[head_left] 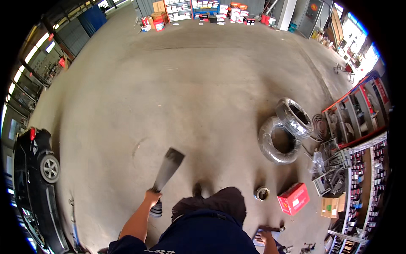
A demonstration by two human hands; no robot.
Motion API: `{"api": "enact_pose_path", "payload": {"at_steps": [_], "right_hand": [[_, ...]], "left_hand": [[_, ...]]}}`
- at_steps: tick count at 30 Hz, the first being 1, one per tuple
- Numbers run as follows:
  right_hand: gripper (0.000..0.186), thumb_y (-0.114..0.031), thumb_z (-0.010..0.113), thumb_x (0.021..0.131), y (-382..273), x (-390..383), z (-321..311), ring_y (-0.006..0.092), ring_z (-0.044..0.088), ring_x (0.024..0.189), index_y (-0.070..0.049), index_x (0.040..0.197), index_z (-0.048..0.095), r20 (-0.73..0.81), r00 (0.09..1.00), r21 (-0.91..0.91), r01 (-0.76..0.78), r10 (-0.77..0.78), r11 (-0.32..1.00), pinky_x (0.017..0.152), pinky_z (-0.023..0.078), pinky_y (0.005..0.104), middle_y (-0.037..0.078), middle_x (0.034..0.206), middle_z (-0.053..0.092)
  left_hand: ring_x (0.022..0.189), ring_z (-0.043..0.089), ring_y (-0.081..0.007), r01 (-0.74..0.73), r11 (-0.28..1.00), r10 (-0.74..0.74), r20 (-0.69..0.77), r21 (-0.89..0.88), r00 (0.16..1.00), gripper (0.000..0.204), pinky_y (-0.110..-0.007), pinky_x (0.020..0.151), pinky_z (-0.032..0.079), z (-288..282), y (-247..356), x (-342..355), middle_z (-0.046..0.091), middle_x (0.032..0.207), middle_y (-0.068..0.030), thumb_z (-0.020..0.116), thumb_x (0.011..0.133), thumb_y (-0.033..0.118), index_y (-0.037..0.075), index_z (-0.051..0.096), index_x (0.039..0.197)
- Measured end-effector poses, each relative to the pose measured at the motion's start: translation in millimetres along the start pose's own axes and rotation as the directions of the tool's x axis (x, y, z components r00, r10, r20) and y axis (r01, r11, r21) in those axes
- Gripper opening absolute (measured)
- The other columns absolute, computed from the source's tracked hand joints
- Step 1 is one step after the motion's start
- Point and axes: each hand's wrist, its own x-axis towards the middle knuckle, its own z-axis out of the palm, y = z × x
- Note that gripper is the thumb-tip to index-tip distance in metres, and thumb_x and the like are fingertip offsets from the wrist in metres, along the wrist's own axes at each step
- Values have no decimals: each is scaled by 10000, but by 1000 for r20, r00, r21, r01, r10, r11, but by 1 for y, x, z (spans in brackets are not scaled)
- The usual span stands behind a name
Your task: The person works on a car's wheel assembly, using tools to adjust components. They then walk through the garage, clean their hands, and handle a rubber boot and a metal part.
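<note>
My left hand point(152, 197) is closed around the narrow near end of a long, flat, dark strip point(168, 166). The strip widens toward its squared far end and points away from me, above the concrete floor. Just below that hand is a grey-striped thing point(156, 209), possibly my shoe. At the lower right, my right hand point(265, 237) appears curled on a dark, hammer-like tool point(275, 229) with a thicker end to the right. Beneath it is a flat bluish piece point(257, 243). My fingers there are small and partly hidden.
Two plastic-wrapped tyres point(267, 146) lie at the right. Nearer are a round tin point(262, 193), a red box point(293, 199) and a cardboard box point(332, 205). Metal parts and shelving point(361, 182) line the right side. A black car point(36, 178) stands at the left.
</note>
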Motion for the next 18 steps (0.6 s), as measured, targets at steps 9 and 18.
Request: {"api": "enact_pose_path", "payload": {"at_steps": [9, 18], "right_hand": [[213, -133, 604, 1019, -257, 135, -35, 314, 744, 772, -77, 1224, 589, 46, 995, 389, -99, 88, 916, 643, 609, 436, 178, 990, 721], [303, -159, 665, 1038, -813, 176, -239, 207, 689, 773, -21, 1301, 608, -116, 876, 297, 481, -468, 825, 629, 558, 353, 118, 939, 701]], "left_hand": [[974, 721, -428, -337, 927, 327, 87, 163, 941, 450, -471, 860, 586, -119, 479, 322, 750, 1005, -264, 808, 752, 290, -5, 720, 1080], [924, 760, -374, -46, 993, 38, 78, 107, 996, 353, -462, 798, 594, -78, 651, 484, 784, 951, -224, 800, 766, 287, -15, 762, 944]]}}
